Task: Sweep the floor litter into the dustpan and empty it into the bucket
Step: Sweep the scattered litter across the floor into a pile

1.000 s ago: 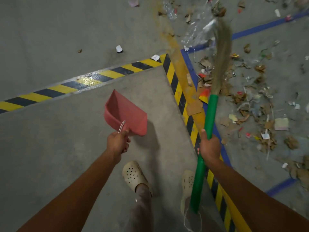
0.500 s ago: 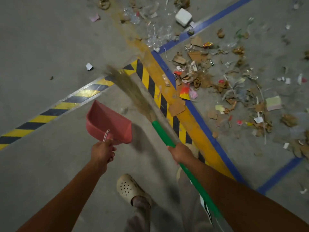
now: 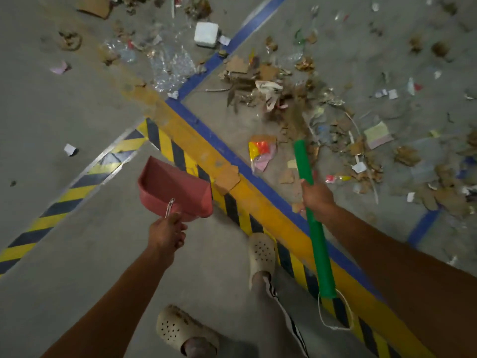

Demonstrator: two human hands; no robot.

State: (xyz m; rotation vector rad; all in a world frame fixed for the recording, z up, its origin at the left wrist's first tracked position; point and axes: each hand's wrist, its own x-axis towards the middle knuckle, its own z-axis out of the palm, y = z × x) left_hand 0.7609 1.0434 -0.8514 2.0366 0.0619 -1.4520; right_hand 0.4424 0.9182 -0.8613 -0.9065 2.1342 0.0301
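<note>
- The dustpan (image 3: 175, 188) is held off the floor by the left grip (image 3: 166, 233), whose fingers are curled round its handle; a wire loop is seen at the handle.
- The pan is seen to be empty, its mouth turned away from the person, over the striped tape (image 3: 77, 182).
- The broom (image 3: 318, 244) is held by the right grip (image 3: 316, 198), fingers wrapped round the green handle partway along it.
- The bristles are blurred over the litter (image 3: 271, 81), so contact with the floor cannot be told.
- The litter, made up of cardboard scraps, paper, clear plastic and a white block (image 3: 206, 34), is spread widely beyond the blue line (image 3: 232, 156), well apart from the pan.
- A bright wrapper (image 3: 260, 151) lies just past that line, nearest the pan.
- No heap has been formed and nothing has been gathered into the pan; the task is judged to be at its very start.
- No bucket is in view.
- Everything is judged to be left: the scraps to be swept together, the pan to be set at the heap's edge and filled, and the load to be emptied into the bucket, likely in several rounds.
</note>
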